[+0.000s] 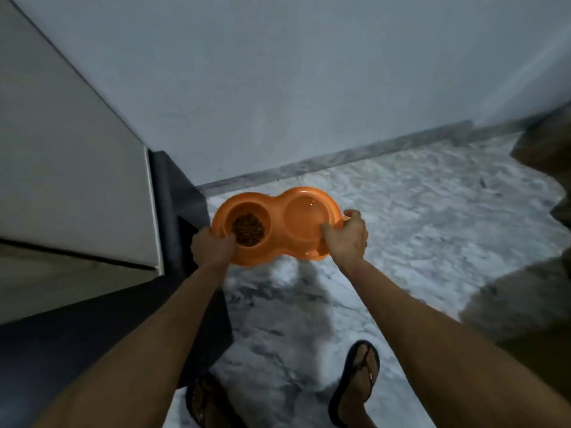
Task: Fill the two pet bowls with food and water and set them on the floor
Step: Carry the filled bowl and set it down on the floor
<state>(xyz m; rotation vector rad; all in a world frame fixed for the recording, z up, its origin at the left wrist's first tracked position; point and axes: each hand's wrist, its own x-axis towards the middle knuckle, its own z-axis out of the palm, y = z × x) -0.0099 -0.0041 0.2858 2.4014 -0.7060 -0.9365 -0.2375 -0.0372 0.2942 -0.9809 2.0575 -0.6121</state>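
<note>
An orange double pet bowl hangs in the air above the marble floor, held level by both hands. Its left well holds brown kibble. The right well holds clear water. My left hand grips the left end of the dish, thumb over the rim. At the right end my right hand grips the rim, its fingers curled under the edge.
A white and grey marble floor spreads below, meeting a pale wall at a grey skirting. A cabinet with a dark base stands on the left. Dark fabric fills the right edge. My sandalled feet stand at the bottom.
</note>
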